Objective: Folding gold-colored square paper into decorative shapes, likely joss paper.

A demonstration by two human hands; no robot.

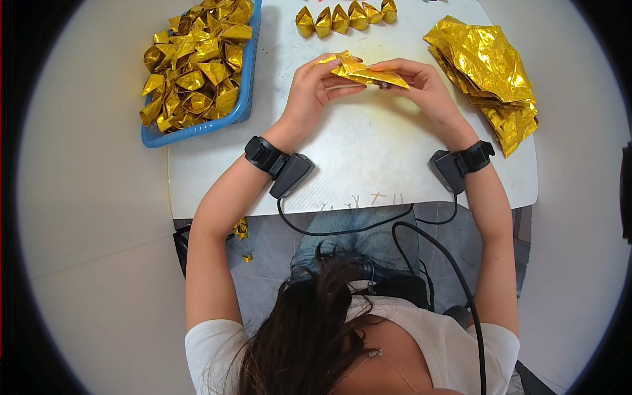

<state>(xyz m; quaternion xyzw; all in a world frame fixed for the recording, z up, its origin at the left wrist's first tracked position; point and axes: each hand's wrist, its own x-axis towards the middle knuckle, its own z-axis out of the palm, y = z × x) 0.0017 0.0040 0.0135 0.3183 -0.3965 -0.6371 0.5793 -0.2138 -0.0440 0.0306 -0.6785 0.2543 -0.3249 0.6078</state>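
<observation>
Between my two hands, above the white table [368,151], is a piece of gold foil paper [359,71], partly folded into a long narrow shape. My left hand [315,85] grips its left end, thumb on top and fingers beneath. At the right end my right hand [421,82] pinches it, the forefinger lying along the upper edge. Beyond my hands stands a row of several folded gold paper ingots [340,20]. To the right lies a stack of flat gold foil sheets [484,62], creased and fanned at its lower edge.
A blue plastic basket [245,99] heaped with folded gold ingots [197,72] stands at the left. Black cables [342,233] run from the wrist devices [293,174] past the table's front edge. A few gold pieces [241,227] lie below, on the grey floor [263,253].
</observation>
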